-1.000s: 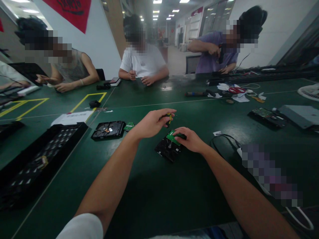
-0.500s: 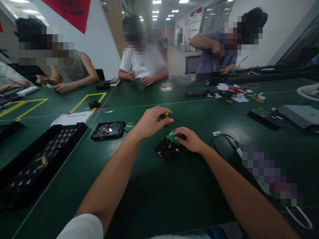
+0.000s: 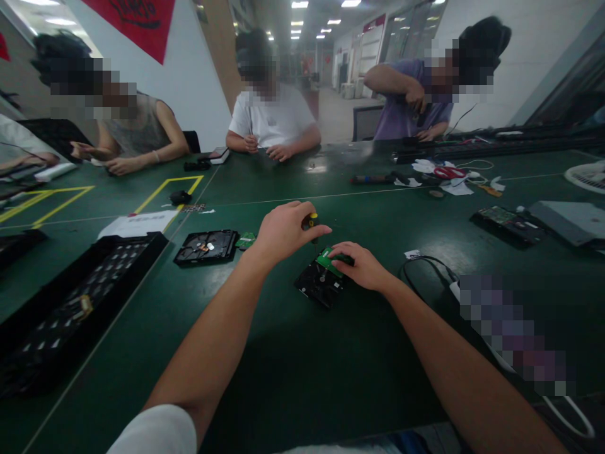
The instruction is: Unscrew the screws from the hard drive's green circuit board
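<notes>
A black hard drive (image 3: 321, 284) lies on the green table in front of me, with a green circuit board (image 3: 326, 258) on its far part. My left hand (image 3: 289, 232) is closed around a small screwdriver (image 3: 312, 223) with a yellow and black handle. The screwdriver stands nearly upright, its shaft reaching down to the drive's far edge; the tip is too small to make out. Resting on the drive's right side, my right hand (image 3: 358, 265) grips the drive and its board with bent fingers.
Left of my hands lie another hard drive (image 3: 207, 246) and a loose green board (image 3: 246, 240). A long black tray (image 3: 142, 249) stands further left. To the right are a cable (image 3: 428, 257), a drive (image 3: 508, 225) and a grey metal box (image 3: 570, 221). Several people sit opposite.
The fingers of my left hand have shifted on the screwdriver's handle, the index finger curling back. My right hand and the hard drive hold their place.
</notes>
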`<state>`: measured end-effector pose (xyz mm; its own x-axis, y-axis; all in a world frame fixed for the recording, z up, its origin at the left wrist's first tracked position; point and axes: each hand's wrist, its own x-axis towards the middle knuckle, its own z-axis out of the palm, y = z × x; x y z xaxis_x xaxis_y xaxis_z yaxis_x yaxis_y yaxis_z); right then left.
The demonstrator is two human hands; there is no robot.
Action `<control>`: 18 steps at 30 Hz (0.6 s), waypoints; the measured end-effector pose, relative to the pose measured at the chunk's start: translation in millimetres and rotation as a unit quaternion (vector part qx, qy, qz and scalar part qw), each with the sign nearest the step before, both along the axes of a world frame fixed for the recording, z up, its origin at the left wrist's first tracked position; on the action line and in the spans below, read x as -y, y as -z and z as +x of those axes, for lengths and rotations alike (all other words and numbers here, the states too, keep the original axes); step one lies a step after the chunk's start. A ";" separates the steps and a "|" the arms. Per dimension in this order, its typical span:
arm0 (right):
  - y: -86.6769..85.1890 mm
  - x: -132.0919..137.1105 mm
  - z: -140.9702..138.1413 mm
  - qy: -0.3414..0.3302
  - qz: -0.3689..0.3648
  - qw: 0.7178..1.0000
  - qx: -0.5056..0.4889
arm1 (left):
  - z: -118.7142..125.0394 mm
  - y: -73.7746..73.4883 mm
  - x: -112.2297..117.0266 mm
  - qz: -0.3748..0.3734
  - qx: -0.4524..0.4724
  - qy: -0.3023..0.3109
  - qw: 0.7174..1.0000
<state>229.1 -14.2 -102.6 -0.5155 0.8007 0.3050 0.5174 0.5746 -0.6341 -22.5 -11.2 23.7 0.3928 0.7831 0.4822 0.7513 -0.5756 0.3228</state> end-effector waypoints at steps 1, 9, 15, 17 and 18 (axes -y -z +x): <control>-0.4 0.2 -0.1 0.000 -0.001 1.000 0.002 | -0.4 -0.1 0.1 -0.009 0.008 0.015 1.000; -3.0 2.4 -2.2 -0.005 0.004 0.999 -0.034 | -7.0 2.6 0.8 -0.153 0.098 0.148 0.972; -2.7 2.6 -1.4 0.000 -0.001 1.000 -0.027 | -4.9 4.1 1.5 -0.205 0.124 0.174 0.955; -2.9 2.2 -1.0 -0.004 0.000 1.000 -0.024 | -4.5 2.8 0.7 -0.178 0.099 0.148 0.968; -2.8 1.9 -0.8 -0.006 0.001 1.000 -0.022 | -4.7 2.1 0.0 -0.151 0.079 0.126 0.977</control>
